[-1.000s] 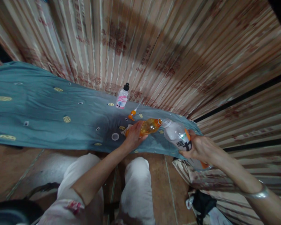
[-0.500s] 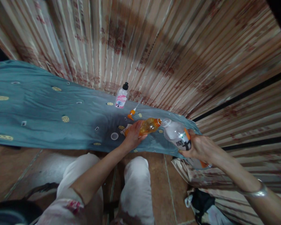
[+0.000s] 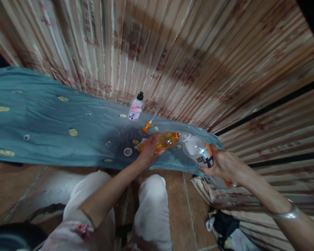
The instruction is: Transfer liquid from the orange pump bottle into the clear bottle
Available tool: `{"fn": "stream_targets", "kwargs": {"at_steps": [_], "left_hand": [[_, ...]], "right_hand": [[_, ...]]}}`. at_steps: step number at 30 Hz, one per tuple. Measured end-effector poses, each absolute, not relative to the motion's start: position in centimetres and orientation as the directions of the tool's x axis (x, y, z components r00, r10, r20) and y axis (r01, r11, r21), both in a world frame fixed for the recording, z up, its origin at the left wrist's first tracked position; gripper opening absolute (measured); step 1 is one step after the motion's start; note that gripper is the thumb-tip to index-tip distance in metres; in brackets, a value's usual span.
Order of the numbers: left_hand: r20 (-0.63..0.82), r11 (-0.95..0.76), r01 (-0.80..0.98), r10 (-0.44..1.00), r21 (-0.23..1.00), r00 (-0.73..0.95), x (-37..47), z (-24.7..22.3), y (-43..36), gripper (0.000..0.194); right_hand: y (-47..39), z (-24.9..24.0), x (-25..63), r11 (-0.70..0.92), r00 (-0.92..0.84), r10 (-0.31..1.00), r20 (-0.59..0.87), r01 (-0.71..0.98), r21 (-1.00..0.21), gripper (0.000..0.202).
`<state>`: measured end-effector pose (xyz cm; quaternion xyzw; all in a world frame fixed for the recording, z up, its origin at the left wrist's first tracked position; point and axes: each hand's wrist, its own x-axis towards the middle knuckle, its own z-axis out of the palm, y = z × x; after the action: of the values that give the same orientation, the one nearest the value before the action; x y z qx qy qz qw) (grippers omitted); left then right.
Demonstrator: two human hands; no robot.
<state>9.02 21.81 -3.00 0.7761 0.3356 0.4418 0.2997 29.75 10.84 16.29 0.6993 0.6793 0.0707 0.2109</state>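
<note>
With curled left hand, gripping the orange bottle over the teal cloth. With curled right hand, clasping the clear bottle at 4 o'clock from it, mouth to mouth.

Dim light; broad shadow across curtain; glint on bracelet; edges stretched.

The head view looks forward and down from above the knees; the cloth-covered worktop crosses mid-frame, the pleated curtain beyond.
</note>
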Motion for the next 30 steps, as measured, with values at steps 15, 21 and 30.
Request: {"fn": "stream_targets", "kwargs": {"at_steps": [15, 21, 30], "left_hand": [[0.512, -0.623, 0.265, 0.768, 0.736, 0.386, 9.05, -2.92, 21.73, 0.06], [0.518, -0.632, 0.27, 0.762, 0.727, 0.388, 9.03, -2.92, 21.77, 0.059], [0.513, -0.629, 0.272, 0.763, 0.728, 0.393, 9.08, -2.92, 21.88, 0.06]], "right_hand": [[10.8, 16.05, 29.94, -0.004, 0.074, 0.983, -0.171, 0.927, 0.376, 0.051], [10.77, 16.16, 30.0, 0.002, 0.065, 0.982, -0.177, 0.934, 0.356, 0.049], [10.87, 16.52, 29.58, -0.03, 0.127, 0.963, -0.237, 0.927, 0.375, 0.055]]}}
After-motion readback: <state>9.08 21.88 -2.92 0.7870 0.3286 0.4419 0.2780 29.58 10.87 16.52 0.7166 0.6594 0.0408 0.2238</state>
